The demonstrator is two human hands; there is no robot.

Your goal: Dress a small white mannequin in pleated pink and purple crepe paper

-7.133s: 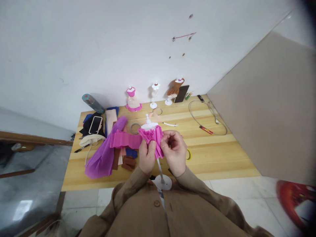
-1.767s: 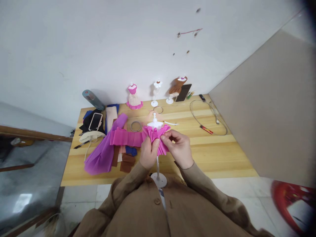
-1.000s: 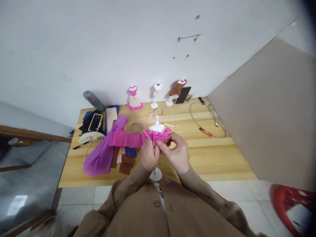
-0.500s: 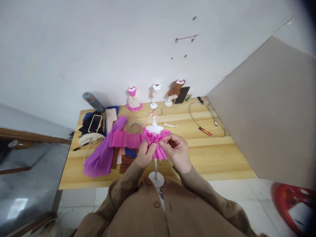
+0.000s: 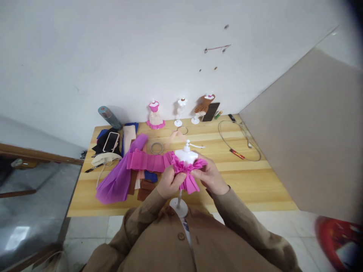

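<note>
Close to my body stands a small white dress form (image 5: 185, 155) on a round base (image 5: 178, 207), tilted a little to the right. Pink crepe paper (image 5: 190, 184) is gathered in ruffles around its torso. My left hand (image 5: 171, 182) pinches the gathered paper at the front left, thumb pressed on the folds. On the other side my right hand (image 5: 212, 175) grips the ruffle's right edge; its fingertips are partly hidden behind the paper. From the left side of the ruffle, a pleated pink strip (image 5: 150, 161) runs out over the table.
Purple crepe paper (image 5: 120, 177) and several coloured scraps lie at left, near a phone (image 5: 111, 142) and a bottle (image 5: 110, 117). Small dressed forms (image 5: 155, 115) line the wall. Wire rings (image 5: 157, 148), a cable (image 5: 219, 130) and a red tube (image 5: 237, 153) lie on the wooden table (image 5: 255, 185).
The dress form's top has tipped to the right and nearer to me. Both hands have shifted slightly, and my right hand has moved round toward the ruffle's right side.
</note>
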